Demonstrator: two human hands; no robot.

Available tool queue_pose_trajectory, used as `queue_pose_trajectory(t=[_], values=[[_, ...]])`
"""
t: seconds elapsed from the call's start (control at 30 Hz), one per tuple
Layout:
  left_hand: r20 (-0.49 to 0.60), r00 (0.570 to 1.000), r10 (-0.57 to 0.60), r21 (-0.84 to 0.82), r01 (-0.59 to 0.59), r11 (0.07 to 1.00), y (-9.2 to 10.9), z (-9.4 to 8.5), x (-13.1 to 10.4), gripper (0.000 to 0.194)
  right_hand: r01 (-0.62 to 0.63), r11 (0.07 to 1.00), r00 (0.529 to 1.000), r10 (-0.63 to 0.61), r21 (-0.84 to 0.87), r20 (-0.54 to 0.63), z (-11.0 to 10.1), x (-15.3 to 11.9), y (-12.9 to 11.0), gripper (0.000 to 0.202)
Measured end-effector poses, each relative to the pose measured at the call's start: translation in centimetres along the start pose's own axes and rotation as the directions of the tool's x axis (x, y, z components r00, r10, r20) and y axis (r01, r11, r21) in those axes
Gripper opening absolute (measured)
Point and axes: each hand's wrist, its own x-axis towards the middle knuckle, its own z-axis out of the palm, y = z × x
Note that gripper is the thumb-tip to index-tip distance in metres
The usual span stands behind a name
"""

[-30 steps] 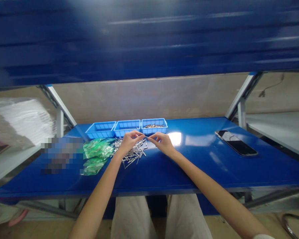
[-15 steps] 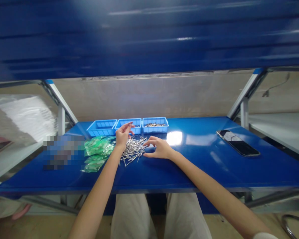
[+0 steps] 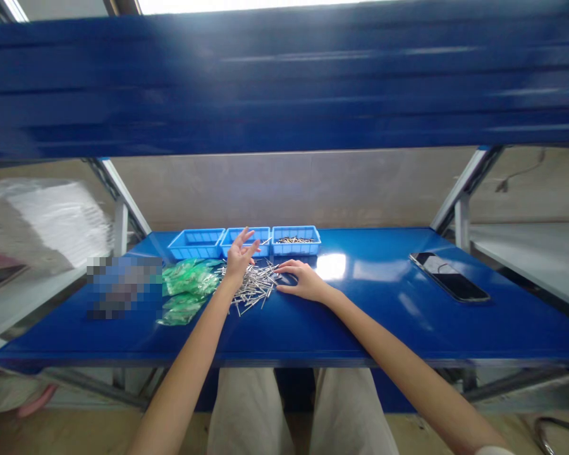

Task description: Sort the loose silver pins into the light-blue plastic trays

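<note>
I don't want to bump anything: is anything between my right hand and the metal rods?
Nothing visible: your right hand is at the right edge of the pile of metal rods. Your left hand is toward the pile's left side.

Left hand [image 3: 238,260] hides part of middle bin [image 3: 264,234] and pin pile [image 3: 255,286]; patch [image 3: 123,287] beside green bags [image 3: 189,281] pixelated; right sleeve [image 3: 493,450] cropped.

1. A drab wall [image 3: 284,186] stood behind a glossy blue table [image 3: 370,335].
2. A wide blue panel [image 3: 284,95] spanned the view above it; slanted metal struts [image 3: 459,189] stood at either side.
3. Pale side shelves flanked the table, the right one [image 3: 535,249] plainer to see.
4. A bright strip [image 3: 265,5] glowed at the top; a white reflection [image 3: 332,265] lay on the table.
5. The floor [image 3: 85,436] was tan.
</note>
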Motion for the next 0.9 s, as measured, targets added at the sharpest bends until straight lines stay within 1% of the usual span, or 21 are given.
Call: queue_pose_trajectory(t=[0.07, 0.13, 0.2, 0.3, 0.37, 0.4, 0.43, 0.47, 0.5, 0.53, 0.57, 0.6, 0.63, 0.73, 0.8, 0.9], values=[[-0.021, 0.999, -0.032, -0.008, 0.032, 0.999, 0.0, -0.1, 0.0, 0.058, -0.018, 1.000, 1.000, 0.018, 0.011, -0.018, 0.0, 0.1, 0.3, 0.032], [-0.010, 0.998, -0.067, -0.009, 0.067, 0.998, 0.1, -0.2, -0.1, 0.053, -0.039, 0.999, 0.999, 0.040, 0.019, -0.021, 0.0, 0.2, 0.5, 0.027], [0.010, 0.996, -0.088, 0.005, 0.088, 0.996, 0.1, -0.1, -0.2, 0.046, -0.052, 0.999, 0.998, 0.053, 0.012, -0.018, 0.0, 0.2, 0.5, 0.021], [0.072, 0.994, -0.079, 0.079, 0.073, 0.994, 0.1, 0.2, -0.5, 0.038, -0.049, 0.998, 0.998, 0.048, -0.042, -0.029, -0.1, 0.2, 0.4, 0.014], [0.116, 0.993, -0.031, 0.207, 0.006, 0.978, 0.0, 0.4, -0.8, 0.034, -0.055, 0.996, 0.998, 0.052, -0.065, -0.047, -0.1, 0.2, 0.4, 0.012], [0.123, 0.992, 0.024, 0.306, -0.061, 0.950, 0.0, 0.5, -0.9, 0.032, -0.064, 0.996, 0.997, 0.061, -0.061, -0.054, -0.1, 0.2, 0.4, 0.012], [0.129, 0.986, 0.100, 0.417, -0.146, 0.897, -0.1, 0.5, -1.0, 0.029, -0.077, 0.996, 0.996, 0.074, -0.050, -0.058, -0.1, 0.2, 0.4, 0.012], [0.144, 0.972, 0.188, 0.523, -0.236, 0.819, -0.2, 0.5, -1.1, 0.025, -0.089, 0.995, 0.994, 0.087, -0.034, -0.059, -0.1, 0.2, 0.5, 0.012], [0.170, 0.947, 0.272, 0.606, -0.318, 0.729, -0.2, 0.5, -1.1, 0.021, -0.098, 0.995, 0.994, 0.097, -0.019, -0.059, 0.0, 0.1, 0.5, 0.012], [0.199, 0.920, 0.338, 0.659, -0.381, 0.648, -0.3, 0.4, -1.1, 0.018, -0.101, 0.995, 0.993, 0.100, -0.006, -0.058, 0.0, 0.1, 0.6, 0.012], [0.223, 0.898, 0.379, 0.686, -0.421, 0.593, -0.3, 0.4, -1.1, 0.017, -0.099, 0.995, 0.993, 0.099, 0.003, -0.058, 0.0, 0.1, 0.6, 0.012], [0.238, 0.886, 0.398, 0.693, -0.442, 0.569, -0.3, 0.3, -1.0, 0.017, -0.095, 0.995, 0.993, 0.096, 0.007, -0.063, 0.1, 0.1, 0.6, 0.011], [0.246, 0.883, 0.401, 0.689, -0.450, 0.569, -0.4, 0.3, -1.0, 0.018, -0.092, 0.996, 0.993, 0.092, 0.008, -0.072, 0.1, 0.1, 0.6, 0.011], [0.285, 0.892, 0.352, 0.654, -0.449, 0.609, -0.5, 0.2, -1.0, 0.021, -0.087, 0.996, 0.992, 0.088, 0.006, -0.092, 0.2, 0.1, 0.7, 0.011], [0.357, 0.882, 0.308, 0.626, -0.471, 0.622, -0.6, 0.3, -1.1, 0.021, -0.082, 0.997, 0.992, 0.082, 0.010, -0.095, 0.3, 0.2, 0.7, 0.011], [0.468, 0.844, 0.261, 0.584, -0.517, 0.626, -0.8, 0.5, -1.3, 0.019, -0.082, 0.996, 0.987, 0.085, 0.031, -0.137, 0.3, 0.3, 0.8, 0.011]])
